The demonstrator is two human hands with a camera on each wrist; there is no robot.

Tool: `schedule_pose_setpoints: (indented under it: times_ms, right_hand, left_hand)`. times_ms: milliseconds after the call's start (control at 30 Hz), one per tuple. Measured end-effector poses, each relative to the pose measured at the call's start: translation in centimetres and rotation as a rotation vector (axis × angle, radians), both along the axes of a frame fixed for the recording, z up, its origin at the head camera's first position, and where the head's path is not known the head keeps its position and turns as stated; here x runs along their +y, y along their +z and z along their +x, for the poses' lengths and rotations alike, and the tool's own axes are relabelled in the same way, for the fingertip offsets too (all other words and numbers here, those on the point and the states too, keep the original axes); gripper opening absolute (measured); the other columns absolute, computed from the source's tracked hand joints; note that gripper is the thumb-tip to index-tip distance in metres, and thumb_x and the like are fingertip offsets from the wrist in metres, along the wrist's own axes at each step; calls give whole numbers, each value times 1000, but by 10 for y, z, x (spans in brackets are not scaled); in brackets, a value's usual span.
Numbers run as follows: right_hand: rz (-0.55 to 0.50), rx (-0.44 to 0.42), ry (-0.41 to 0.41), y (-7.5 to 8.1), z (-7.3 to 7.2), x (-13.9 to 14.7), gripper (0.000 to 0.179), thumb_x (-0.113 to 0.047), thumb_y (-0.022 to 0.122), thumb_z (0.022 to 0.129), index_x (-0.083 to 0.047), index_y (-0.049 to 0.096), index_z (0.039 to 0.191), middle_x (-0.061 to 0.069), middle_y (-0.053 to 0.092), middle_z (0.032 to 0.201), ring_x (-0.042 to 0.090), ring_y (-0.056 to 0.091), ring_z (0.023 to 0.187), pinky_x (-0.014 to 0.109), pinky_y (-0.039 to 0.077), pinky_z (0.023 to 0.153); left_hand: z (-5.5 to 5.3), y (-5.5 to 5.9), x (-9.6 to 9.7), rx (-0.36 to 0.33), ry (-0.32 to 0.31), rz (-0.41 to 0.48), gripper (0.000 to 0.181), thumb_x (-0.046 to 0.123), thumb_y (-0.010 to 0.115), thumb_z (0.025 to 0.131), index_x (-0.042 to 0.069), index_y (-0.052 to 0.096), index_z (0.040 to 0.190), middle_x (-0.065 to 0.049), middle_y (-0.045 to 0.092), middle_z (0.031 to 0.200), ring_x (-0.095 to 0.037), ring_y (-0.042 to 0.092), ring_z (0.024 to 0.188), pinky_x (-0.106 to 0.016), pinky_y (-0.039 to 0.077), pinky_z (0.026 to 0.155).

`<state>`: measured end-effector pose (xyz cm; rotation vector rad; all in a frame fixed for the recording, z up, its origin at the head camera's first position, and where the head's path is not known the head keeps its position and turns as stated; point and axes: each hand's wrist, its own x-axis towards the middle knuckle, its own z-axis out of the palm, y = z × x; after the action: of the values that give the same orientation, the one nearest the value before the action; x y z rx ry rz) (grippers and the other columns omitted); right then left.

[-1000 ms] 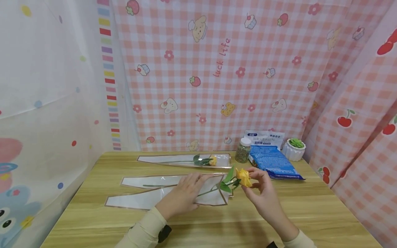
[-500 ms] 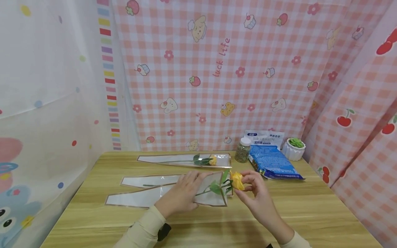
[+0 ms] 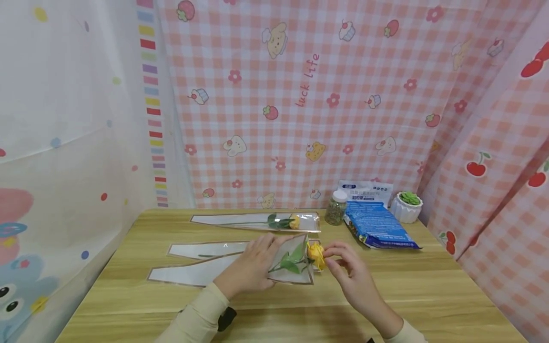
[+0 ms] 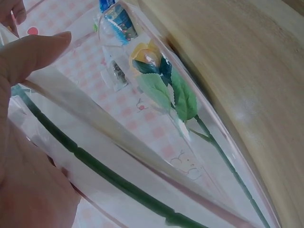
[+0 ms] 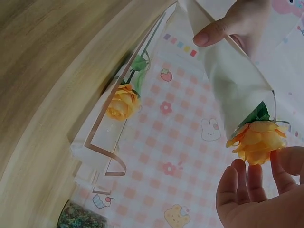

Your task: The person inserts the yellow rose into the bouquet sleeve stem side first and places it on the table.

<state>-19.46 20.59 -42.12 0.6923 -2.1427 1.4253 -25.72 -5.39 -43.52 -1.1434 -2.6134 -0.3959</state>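
Observation:
A yellow artificial rose [image 3: 316,256] has its green stem and leaves inside a clear, brown-edged flower sleeve [image 3: 184,276]; its bloom sticks out at the wide right end. My left hand [image 3: 250,267] holds this sleeve around its middle, thumb on top, seen also in the left wrist view with the green stem [image 4: 114,178] inside. With curled fingertips my right hand [image 3: 358,281] pinches the bloom, clearly seen as the rose [image 5: 259,142] in the right wrist view. Just behind lies another sleeve [image 3: 206,249], partly covered, holding a second yellow rose [image 5: 122,103].
At the back of the wooden table [image 3: 141,309] lies a further sleeve [image 3: 231,219] with a yellow rose [image 3: 294,222]. A lidded jar [image 3: 336,209], a blue packet [image 3: 379,224], a white packet [image 3: 369,190] and a potted succulent [image 3: 406,207] stand back right.
My right hand has moved left with the rose, sliding its stem and leaves deeper into the sleeve. My left hand stays on the sleeve, whose mouth now reaches the bloom.

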Motion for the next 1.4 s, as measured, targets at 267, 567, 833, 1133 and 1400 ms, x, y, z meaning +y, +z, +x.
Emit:
schedule_pose_setpoints:
  times_ms: [267, 567, 833, 1133, 1400]
  right_hand:
    - [62, -36, -50, -3, 0, -1, 17, 4, 67, 94, -9, 68, 104, 11, 66, 122, 10, 60, 110, 27, 55, 78]
    - [89, -83, -75, -3, 3, -2, 25, 3, 68, 93, -11, 68, 113, 14, 66, 127, 19, 66, 94, 29, 56, 66]
    - [162, 0, -56, -7, 2, -4, 31, 1, 67, 94, -14, 69, 121, 11, 66, 129, 17, 65, 100, 30, 56, 74]
    - [260, -32, -44, -7, 2, -6, 31, -10, 65, 99, -18, 68, 128, -2, 65, 132, 26, 56, 128, 53, 49, 99]
    - [263, -237, 65, -6, 3, -8, 31, -19, 50, 107, -17, 66, 133, 1, 60, 141, 35, 49, 136, 63, 37, 107]
  left_hand:
    - [1, 1, 2, 46, -14, -4, 115, 28, 92, 70, 22, 20, 159, -1, 45, 118, -14, 41, 99, -31, 38, 81]
    - [1, 1, 4, 39, -21, 2, 113, 29, 92, 70, 22, 22, 158, -1, 44, 120, -14, 41, 100, -31, 39, 82]
    - [2, 4, 5, 44, -28, -2, 114, 30, 93, 71, 23, 21, 159, -3, 45, 121, -16, 44, 104, -33, 41, 84]
    - [1, 4, 7, 27, -38, 8, 115, 27, 94, 71, 24, 20, 159, -3, 45, 120, -15, 43, 101, -34, 41, 83]
    - [1, 2, 9, 19, -40, 8, 112, 28, 93, 72, 24, 21, 158, -2, 46, 124, -15, 44, 104, -34, 42, 86]
